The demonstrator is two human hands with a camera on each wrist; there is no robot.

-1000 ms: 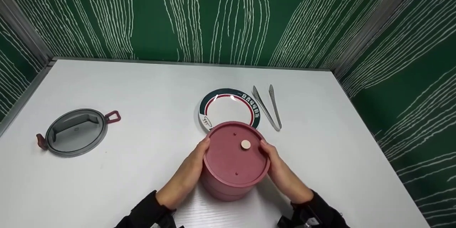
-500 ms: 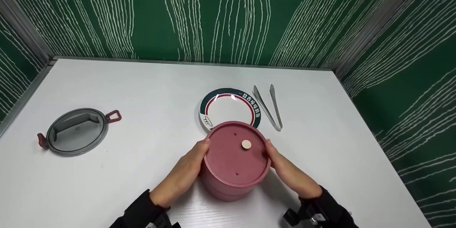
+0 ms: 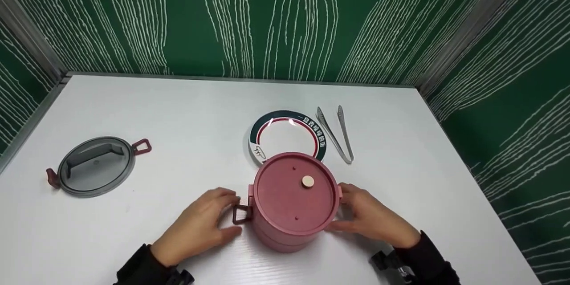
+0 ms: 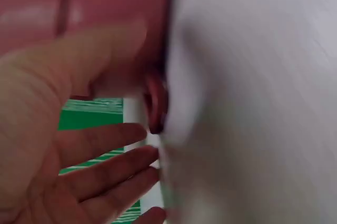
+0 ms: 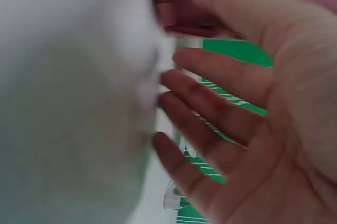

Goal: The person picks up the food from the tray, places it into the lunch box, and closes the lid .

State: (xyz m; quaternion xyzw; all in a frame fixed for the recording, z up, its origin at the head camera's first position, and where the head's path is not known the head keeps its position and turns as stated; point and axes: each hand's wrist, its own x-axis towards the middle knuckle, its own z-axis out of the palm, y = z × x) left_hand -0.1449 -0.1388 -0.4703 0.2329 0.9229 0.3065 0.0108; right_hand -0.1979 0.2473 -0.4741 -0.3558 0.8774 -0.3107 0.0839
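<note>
A rose-pink cylindrical pot [image 3: 285,240] with a round lid [image 3: 285,205] and a cream knob [image 3: 307,181] stands upright on the white table. From its left side sticks out a dark red loop clip [image 3: 240,214]; the same clip [image 4: 156,103] shows in the left wrist view. My left hand [image 3: 198,220] is around that clip with thumb and fingers spread, gripping nothing. On the other side, my right hand [image 3: 372,216] has its thumb and fingers spread by the pot wall. Whether its fingertips touch the pot, I cannot tell.
Behind the pot lies a white plate [image 3: 285,138] with a dark green rim, partly covered by it. Metal tongs [image 3: 336,138] lie to the plate's right. A grey lid [image 3: 95,167] with red clips rests on the left of the table. Green walls enclose the table.
Both hands have come off the lid's rim and moved lower and outward to the pot's sides. The left clip, hidden before, now sticks out. The pot has stayed in place.
</note>
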